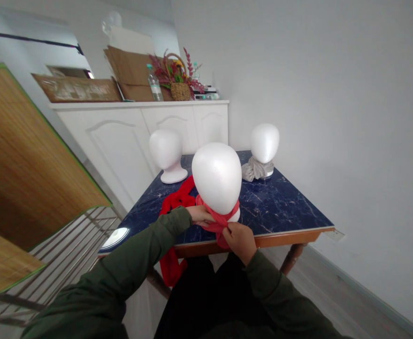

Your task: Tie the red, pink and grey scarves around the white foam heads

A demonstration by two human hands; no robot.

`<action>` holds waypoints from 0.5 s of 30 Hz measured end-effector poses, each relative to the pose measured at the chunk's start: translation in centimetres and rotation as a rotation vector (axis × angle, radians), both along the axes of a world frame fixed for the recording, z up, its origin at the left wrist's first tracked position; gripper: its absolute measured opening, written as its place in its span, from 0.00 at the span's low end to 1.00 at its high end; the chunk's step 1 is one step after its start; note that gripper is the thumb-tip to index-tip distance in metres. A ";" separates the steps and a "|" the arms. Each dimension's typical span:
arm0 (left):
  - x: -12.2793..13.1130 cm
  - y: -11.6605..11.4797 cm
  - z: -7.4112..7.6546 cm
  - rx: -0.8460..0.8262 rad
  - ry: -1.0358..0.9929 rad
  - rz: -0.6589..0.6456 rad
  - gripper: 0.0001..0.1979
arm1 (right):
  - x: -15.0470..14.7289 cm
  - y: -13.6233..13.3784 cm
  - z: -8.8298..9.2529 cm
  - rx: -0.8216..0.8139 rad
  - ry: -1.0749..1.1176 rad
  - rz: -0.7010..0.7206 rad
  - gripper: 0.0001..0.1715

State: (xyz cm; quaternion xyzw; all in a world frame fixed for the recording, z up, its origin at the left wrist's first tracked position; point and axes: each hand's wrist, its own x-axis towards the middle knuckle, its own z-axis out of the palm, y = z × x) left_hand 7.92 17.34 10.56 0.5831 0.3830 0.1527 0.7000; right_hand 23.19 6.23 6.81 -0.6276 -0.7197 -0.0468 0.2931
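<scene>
A white mannequin head (218,176) stands upright near the front edge of the table, with a coral-pink scarf (222,221) wrapped around its neck. My left hand (200,214) grips the scarf at the left front of the neck. On the other side of the crossing, my right hand (240,240) pinches the scarf just below the chin. The scarf's lower end hangs at the table edge between my hands. A bright red scarf (178,200) lies to the left of the head and drapes over the front edge beside my left forearm.
A bare mannequin head (166,148) stands at the back left; another (265,142) at the back right wears a grey scarf (255,168). All rest on a blue marbled table (280,202). Behind is a white cabinet (118,136); a metal-framed bed (61,254) is at left.
</scene>
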 end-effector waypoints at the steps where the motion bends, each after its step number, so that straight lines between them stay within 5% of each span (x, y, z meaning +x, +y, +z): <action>1: -0.1 0.4 0.3 0.004 0.075 -0.023 0.06 | 0.4 0.3 -0.1 0.000 -0.001 0.000 0.15; 4: -0.4 1.1 1.0 0.003 0.164 -0.028 0.07 | 1.1 1.3 -0.1 -0.004 -0.002 0.005 0.15; 15: -1.6 0.5 0.5 -0.271 -0.080 0.061 0.14 | 2.3 3.4 -0.3 -0.052 0.043 -0.107 0.15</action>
